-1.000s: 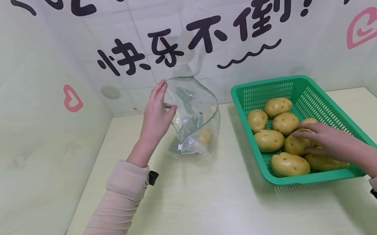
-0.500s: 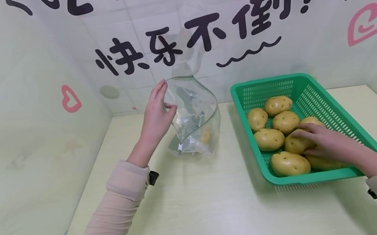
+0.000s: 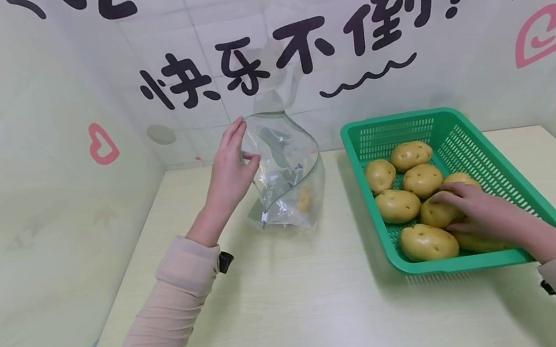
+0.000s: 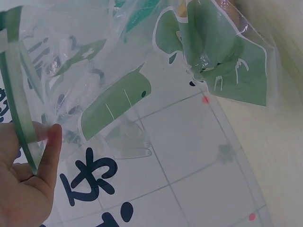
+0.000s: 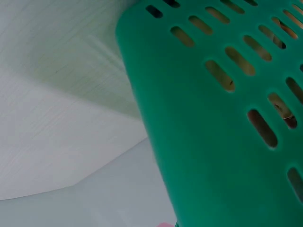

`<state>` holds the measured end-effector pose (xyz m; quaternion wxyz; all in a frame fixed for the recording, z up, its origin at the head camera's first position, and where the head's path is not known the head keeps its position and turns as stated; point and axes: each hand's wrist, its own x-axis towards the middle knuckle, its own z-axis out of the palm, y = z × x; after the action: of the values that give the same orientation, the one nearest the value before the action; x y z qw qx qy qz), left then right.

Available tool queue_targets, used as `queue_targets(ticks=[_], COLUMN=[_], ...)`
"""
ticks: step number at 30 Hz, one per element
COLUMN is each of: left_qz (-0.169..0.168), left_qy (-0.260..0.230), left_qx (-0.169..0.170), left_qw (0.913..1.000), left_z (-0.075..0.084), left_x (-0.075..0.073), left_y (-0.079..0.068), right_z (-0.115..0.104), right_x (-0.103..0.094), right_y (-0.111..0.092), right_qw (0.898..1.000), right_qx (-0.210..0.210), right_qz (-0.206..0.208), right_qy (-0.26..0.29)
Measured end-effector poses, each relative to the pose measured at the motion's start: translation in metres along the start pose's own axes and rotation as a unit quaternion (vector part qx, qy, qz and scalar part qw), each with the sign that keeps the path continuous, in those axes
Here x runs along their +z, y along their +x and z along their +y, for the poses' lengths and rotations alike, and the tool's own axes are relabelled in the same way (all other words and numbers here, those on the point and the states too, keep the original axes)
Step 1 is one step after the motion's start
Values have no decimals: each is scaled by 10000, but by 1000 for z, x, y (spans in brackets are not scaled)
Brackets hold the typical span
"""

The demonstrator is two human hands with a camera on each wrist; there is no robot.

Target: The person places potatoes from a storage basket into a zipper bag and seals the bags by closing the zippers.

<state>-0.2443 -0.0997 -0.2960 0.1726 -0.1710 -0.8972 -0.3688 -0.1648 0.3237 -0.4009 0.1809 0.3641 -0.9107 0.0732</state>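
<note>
My left hand (image 3: 232, 165) pinches the edge of a clear zip bag (image 3: 276, 162), which stands on the table with its mouth wide. Something yellow shows through the bag's lower part. In the left wrist view the fingers (image 4: 53, 146) hold the bag's green-edged rim, and green printed shapes mark the film. Inside a green plastic basket (image 3: 453, 264), my right hand (image 3: 491, 215) grips a potato (image 3: 435, 214), thumb and fingers on either side. Several other potatoes (image 3: 428, 243) lie around it. Only the basket's slotted wall (image 5: 175, 132) fills the right wrist view; the hand is hidden there.
The pale table (image 3: 295, 306) runs in front of the bag and basket. Behind them hangs a white sheet (image 3: 293, 130) with dark lettering and pink hearts. Another pale sheet (image 3: 42, 228) closes off the left side. The basket's raised walls surround the right hand.
My right hand has settled lower onto the potato and its fingers have closed round it. The left hand and the bag stay almost still; the head view has shifted slightly.
</note>
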Motion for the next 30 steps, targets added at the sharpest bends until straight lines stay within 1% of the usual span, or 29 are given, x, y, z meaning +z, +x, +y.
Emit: queue_targets(ticks=[6, 12, 17, 20, 25, 27, 30], left_qz=[-19, -43, -65, -67, -48, -45, -53], left_qy=[-6, -9, -11, -3, -5, 10, 13], left_qx=[-26, -28, 8, 2, 11, 6, -15], left_qw=[10000, 10000, 10000, 10000, 10000, 10000, 10000], left_z=[0, 0, 1, 1, 2, 1, 1], left_x=[-1, -2, -3, -4, -5, -5, -5], left_y=[1, 1, 2, 2, 2, 3, 3], right_z=[3, 8, 9, 7, 3, 3, 5], right_x=[0, 0, -4, -9, -20, -25, -31], right_y=[-1, 1, 0, 1, 4, 5, 8], right_qw=[9999, 9989, 9983, 9992, 9995, 9994, 9996], right_qx=[-130, -435, -516, -339, 236, 298, 243], right_qz=[38, 188, 217, 166, -40, -2, 159], right_qy=[-33, 27, 129, 149, 205, 150, 56])
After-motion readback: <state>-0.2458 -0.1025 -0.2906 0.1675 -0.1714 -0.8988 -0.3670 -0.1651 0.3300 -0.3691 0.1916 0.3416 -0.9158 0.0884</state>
